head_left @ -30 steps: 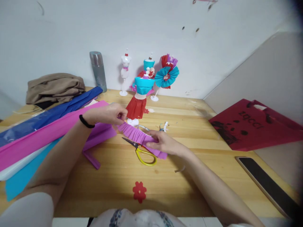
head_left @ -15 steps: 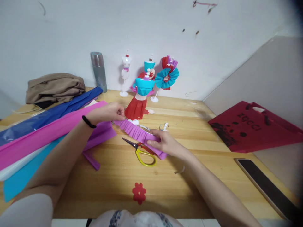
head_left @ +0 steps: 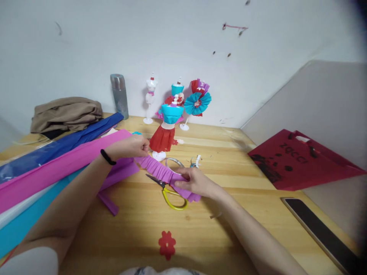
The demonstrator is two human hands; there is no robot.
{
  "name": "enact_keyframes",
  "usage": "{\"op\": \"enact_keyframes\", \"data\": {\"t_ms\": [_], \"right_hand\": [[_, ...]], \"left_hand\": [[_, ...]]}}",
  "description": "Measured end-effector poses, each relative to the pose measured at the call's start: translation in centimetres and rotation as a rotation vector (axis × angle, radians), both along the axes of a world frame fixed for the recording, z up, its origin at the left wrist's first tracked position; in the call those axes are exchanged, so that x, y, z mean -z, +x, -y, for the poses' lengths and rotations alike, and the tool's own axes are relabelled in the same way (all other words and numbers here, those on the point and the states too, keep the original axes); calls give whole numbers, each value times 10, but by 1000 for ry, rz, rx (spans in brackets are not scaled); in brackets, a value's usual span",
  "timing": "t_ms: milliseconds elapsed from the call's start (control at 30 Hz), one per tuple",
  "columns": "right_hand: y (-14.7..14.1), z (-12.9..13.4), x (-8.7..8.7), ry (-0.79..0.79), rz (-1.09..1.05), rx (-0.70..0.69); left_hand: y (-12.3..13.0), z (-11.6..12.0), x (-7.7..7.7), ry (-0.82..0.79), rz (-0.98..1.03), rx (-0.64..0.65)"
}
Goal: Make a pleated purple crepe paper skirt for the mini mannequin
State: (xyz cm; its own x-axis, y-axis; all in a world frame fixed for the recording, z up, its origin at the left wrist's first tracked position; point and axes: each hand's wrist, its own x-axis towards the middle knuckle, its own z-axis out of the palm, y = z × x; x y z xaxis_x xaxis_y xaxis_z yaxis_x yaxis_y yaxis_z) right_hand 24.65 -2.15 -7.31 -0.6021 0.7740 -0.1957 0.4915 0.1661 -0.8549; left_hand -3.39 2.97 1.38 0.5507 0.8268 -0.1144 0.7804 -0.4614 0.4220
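Note:
A purple strip of crepe paper [head_left: 157, 169], gathered into small pleats, stretches between my two hands above the table. My left hand [head_left: 134, 147] pinches its far left end with curled fingers. Around its right part my right hand [head_left: 196, 181] is closed, thumb in front and fingers behind. Yellow-handled scissors [head_left: 173, 198] lie just below the strip, which covers part of the second, red handle. Beyond the strip stands a small mannequin [head_left: 165, 131] in a turquoise top and red pleated skirt. A roll of tape [head_left: 174, 162] lies behind the strip.
More small mannequins [head_left: 150, 91] stand by the wall, one with a turquoise paper rosette [head_left: 197, 104]. Long crepe paper sheets [head_left: 71, 164], brown cloth [head_left: 67, 114] and a flask [head_left: 119, 95] are at left. A red bag [head_left: 301, 164] and phone [head_left: 315, 229] are right; a red flower [head_left: 166, 245] lies in front.
The view has tilted up a little, so everything sits lower in the picture. Both hands keep their hold on the purple strip, and its pleats look slightly shifted.

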Motion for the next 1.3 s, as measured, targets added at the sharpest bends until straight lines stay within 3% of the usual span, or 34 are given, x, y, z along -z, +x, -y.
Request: {"op": "enact_keyframes", "data": {"t_ms": [333, 500, 733, 933, 1067, 1300], "right_hand": [[-1, -5, 3, -39, -223, -4], [5, -7, 4, 36, -51, 151], [0, -5, 8, 76, 11, 132], [-5, -5, 13, 131, -11, 207], [-1, -6, 1, 212, 89, 238], [9, -3, -43, 410, 472, 463]], "left_hand": [[-7, -5, 4, -57, 50, 12], [-4, 1, -5, -86, 52, 23], [3, 9, -15, -83, -32, 25], [-3, -1, -9, -93, -81, -7], [-2, -1, -8, -138, 33, -43], [25, 10, -1, -198, 443, -86]]}}
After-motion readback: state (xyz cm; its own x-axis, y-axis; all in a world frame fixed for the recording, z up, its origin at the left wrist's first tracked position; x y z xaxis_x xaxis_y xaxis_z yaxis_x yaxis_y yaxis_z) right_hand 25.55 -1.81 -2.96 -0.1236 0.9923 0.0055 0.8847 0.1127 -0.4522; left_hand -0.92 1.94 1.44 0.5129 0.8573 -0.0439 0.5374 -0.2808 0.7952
